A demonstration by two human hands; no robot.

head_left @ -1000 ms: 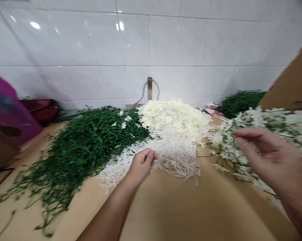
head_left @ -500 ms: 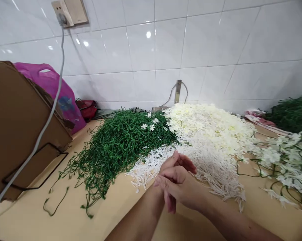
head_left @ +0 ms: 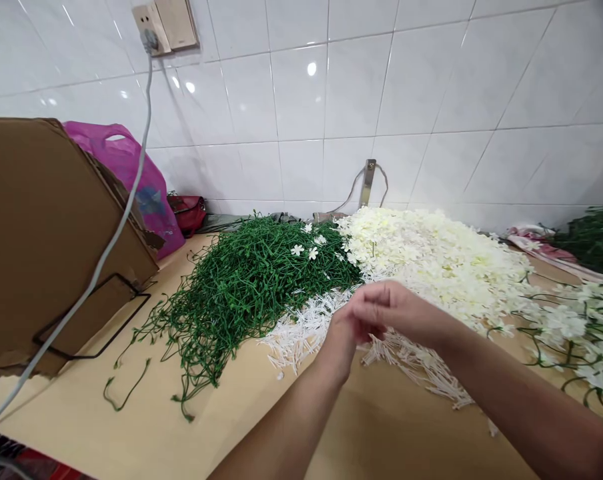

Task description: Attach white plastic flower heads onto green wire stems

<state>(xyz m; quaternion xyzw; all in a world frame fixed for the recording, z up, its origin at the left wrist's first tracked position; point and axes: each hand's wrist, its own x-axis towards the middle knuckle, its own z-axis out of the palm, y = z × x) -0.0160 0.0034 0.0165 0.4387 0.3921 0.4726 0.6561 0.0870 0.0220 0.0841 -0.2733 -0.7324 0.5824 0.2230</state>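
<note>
Your hands meet in front of you, over the near part of the thin white sticks (head_left: 301, 333). Left hand (head_left: 342, 327) lower, right hand (head_left: 394, 303) laid across it in view from your right, fingers of the right curled in towards the left thumb. Looks like a pinch where they meet; cannot tell what, if anything, is between the tips, as they hide one another

Parts, taken from the hands: loose white blossoms (head_left: 431, 247) heaped just beyond and to the right. Green stems (head_left: 251, 273) in a tangled mound beyond and to the left, a few white flowers (head_left: 297, 250) lying on top. Sticks lie under and to both sides of the hands. Stemmed flowers (head_left: 571, 327), blooms with green stems among them, sit to the right of your right hand. One stray stem (head_left: 126, 397) rests on the tabletop (head_left: 391, 427), well left of your left hand

Step, by my reading: close fingertip work, both hands engaged together, neither in a heap. Such work calls for a steady left hold and a light touch from the right, hands kept clear of the loose sticks below. Any reach for the mound would call for teasing a single stem free without dragging its neighbours
</note>
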